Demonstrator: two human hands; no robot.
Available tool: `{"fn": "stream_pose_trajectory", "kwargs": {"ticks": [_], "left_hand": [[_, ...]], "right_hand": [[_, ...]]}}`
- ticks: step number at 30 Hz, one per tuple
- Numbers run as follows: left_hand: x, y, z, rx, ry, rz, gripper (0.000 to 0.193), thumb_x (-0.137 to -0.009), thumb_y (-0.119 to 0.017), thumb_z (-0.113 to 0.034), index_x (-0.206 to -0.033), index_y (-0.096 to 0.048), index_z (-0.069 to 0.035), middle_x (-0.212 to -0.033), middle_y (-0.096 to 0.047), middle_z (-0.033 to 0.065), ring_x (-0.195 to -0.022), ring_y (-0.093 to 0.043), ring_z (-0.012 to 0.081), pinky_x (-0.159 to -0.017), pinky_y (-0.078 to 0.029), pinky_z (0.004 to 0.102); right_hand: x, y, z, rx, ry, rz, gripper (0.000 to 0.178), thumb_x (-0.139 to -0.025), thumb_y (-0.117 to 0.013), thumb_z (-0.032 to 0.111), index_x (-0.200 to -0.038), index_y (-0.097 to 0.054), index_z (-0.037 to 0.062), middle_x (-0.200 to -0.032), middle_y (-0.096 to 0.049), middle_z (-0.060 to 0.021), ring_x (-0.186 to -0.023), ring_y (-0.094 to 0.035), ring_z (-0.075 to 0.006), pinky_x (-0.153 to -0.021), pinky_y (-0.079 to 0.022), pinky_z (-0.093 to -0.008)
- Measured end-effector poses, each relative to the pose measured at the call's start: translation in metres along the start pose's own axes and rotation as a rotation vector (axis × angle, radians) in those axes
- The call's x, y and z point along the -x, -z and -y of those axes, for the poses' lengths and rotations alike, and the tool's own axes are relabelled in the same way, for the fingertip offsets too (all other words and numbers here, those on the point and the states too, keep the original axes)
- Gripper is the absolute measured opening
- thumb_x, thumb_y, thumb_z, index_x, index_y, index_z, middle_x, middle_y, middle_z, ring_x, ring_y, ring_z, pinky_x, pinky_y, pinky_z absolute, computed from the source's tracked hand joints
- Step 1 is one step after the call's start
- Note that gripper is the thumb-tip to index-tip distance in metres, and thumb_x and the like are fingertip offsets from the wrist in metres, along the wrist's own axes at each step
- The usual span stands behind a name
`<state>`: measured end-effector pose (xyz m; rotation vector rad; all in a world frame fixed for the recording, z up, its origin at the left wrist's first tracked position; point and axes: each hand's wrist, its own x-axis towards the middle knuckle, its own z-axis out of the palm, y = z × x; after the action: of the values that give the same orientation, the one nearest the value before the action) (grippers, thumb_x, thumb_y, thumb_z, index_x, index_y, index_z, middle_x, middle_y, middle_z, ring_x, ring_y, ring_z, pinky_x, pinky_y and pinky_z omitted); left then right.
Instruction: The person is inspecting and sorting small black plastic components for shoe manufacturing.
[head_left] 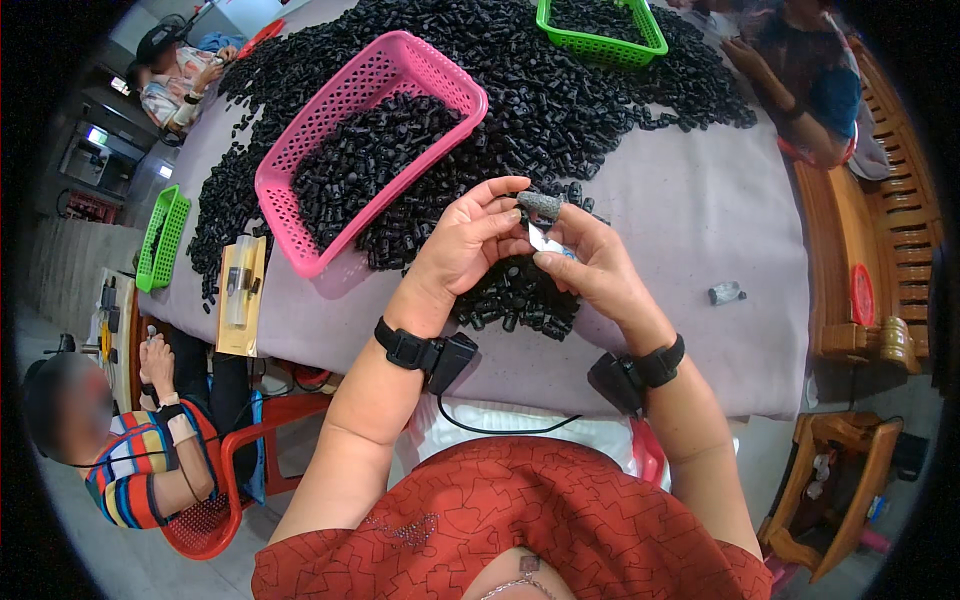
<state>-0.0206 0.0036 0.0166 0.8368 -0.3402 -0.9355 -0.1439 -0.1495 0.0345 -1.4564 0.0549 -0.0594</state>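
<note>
Both hands meet over a small heap of black cylindrical plastic pieces (515, 300) at the table's near side. My right hand (600, 265) pinches a flat, pointed white piece (542, 240) with a bit of blue near its thumb. A grey, rough-textured sleeve-like piece (540, 205) sits at the right index fingertip, and I cannot tell whether it is worn or held. My left hand (470, 235) is curled, its thumb and index finger closing around that grey piece's left end. What the left fingers grip is too small to make out.
A pink basket (290, 225) of black pieces stands left of centre, with a large pile (560, 110) behind it. Green baskets (600, 42) are at the far edge and far left. Another grey roll (724, 293) lies right. Other people sit around the table.
</note>
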Motion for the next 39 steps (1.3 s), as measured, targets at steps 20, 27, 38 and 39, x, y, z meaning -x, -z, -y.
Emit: {"fn": "stream_pose_trajectory", "kwargs": {"ticks": [20,27,38,39], "left_hand": [[-0.002,0.010,0.005,0.115,0.079,0.119,0.033,-0.092,-0.062,-0.008,-0.123,-0.054,-0.003,-0.098,-0.067,0.0057,-0.076,-0.067,0.0133,-0.069,-0.058,0.0258],[0.001,0.002,0.001,0.080,0.108,0.168,0.039,-0.092,-0.061,-0.007,-0.129,-0.049,-0.003,-0.102,-0.066,0.0070,-0.075,-0.067,0.0132,-0.068,-0.058,0.0259],[0.000,0.007,0.004,0.120,0.127,0.214,0.040,-0.093,-0.060,-0.007,-0.130,-0.048,-0.004,-0.103,-0.065,0.0073,-0.074,-0.066,0.0122,-0.069,-0.058,0.0256],[-0.001,0.006,0.005,0.126,0.130,0.232,0.040,-0.093,-0.060,-0.007,-0.131,-0.048,-0.004,-0.103,-0.065,0.0074,-0.074,-0.066,0.0121,-0.069,-0.058,0.0255]], "right_hand": [[-0.001,0.000,0.001,-0.107,-0.051,0.067,0.051,-0.087,-0.067,0.012,-0.135,-0.049,0.0063,-0.083,-0.059,0.0038,-0.061,-0.048,-0.0019,-0.051,-0.037,-0.0173],[-0.003,0.007,-0.004,-0.142,-0.053,0.043,0.048,-0.086,-0.067,0.013,-0.131,-0.051,0.0047,-0.087,-0.061,0.0014,-0.061,-0.048,-0.0017,-0.050,-0.036,-0.0164],[-0.003,0.009,-0.005,-0.180,-0.069,0.091,0.047,-0.086,-0.068,0.013,-0.129,-0.050,0.0048,-0.075,-0.053,0.0050,-0.058,-0.046,-0.0020,-0.048,-0.035,-0.0171],[-0.004,0.010,-0.006,-0.196,-0.078,0.080,0.046,-0.086,-0.068,0.013,-0.129,-0.051,0.0050,-0.075,-0.053,0.0051,-0.058,-0.046,-0.0020,-0.048,-0.034,-0.0171]]}}
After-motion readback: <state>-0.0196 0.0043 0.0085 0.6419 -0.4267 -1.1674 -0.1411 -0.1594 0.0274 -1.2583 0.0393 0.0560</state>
